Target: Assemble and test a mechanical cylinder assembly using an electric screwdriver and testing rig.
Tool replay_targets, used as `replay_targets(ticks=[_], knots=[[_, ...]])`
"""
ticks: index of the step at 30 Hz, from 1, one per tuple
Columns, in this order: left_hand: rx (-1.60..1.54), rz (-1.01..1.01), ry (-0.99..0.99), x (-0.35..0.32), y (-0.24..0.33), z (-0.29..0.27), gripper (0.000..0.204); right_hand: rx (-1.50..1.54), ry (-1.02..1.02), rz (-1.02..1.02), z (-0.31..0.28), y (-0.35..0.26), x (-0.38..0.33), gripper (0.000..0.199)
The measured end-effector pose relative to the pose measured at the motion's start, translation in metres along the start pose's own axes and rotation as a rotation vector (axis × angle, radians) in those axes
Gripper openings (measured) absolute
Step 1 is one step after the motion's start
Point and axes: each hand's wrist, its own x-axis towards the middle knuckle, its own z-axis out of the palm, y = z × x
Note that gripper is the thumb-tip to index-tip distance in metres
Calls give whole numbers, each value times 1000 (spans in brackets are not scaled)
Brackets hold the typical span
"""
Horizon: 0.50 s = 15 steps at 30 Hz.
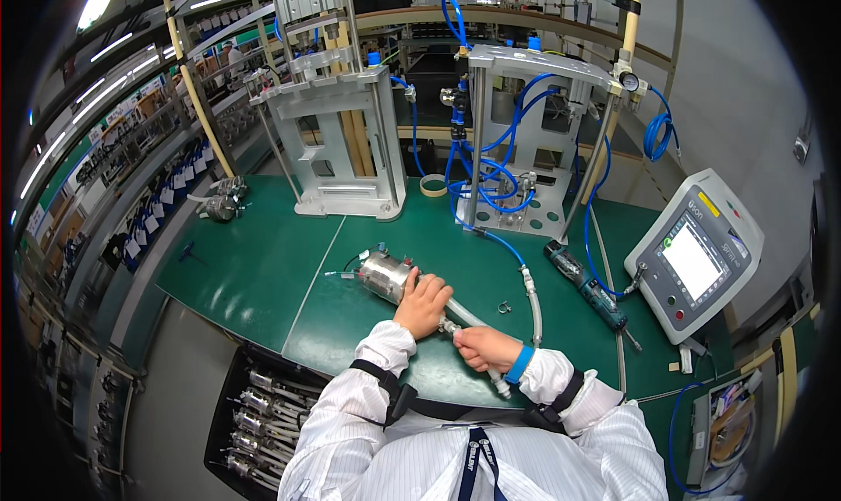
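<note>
A silver metal cylinder (382, 275) with short thin wires at its far end lies on the green table. My left hand (424, 304) is closed over its near end. From there a pale hose (464, 314) runs toward the right. Below that hose, my right hand (487, 349) grips a second pale hose (499, 384), whose tail hangs out under the fingers toward the table's front edge. A small metal fitting (448, 326) shows between my two hands. Exactly how the hose meets the cylinder is hidden by my fingers. A loose ring clamp (504, 307) rests to the right.
Two metal press fixtures (337, 151) (526, 186) stand behind, the right one with blue air tubing (499, 205). A cordless screwdriver (585, 284) and a tester with a screen (696, 256) are at the right. A black bin (229, 396) of similar cylinders sits lower left.
</note>
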Motion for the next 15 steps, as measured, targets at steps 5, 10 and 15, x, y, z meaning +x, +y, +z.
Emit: replay_targets(ticks=[5,10,15], knots=[[16,-2,36,4,2,5,44,-666,320,-292,3,14,-3,27],[40,-186,44,4,-18,15,40,-842,119,-340,-3,4,-53,29],[27,-214,-2,2,-19,6,51,-812,686,-497,-27,-45,-119,27]])
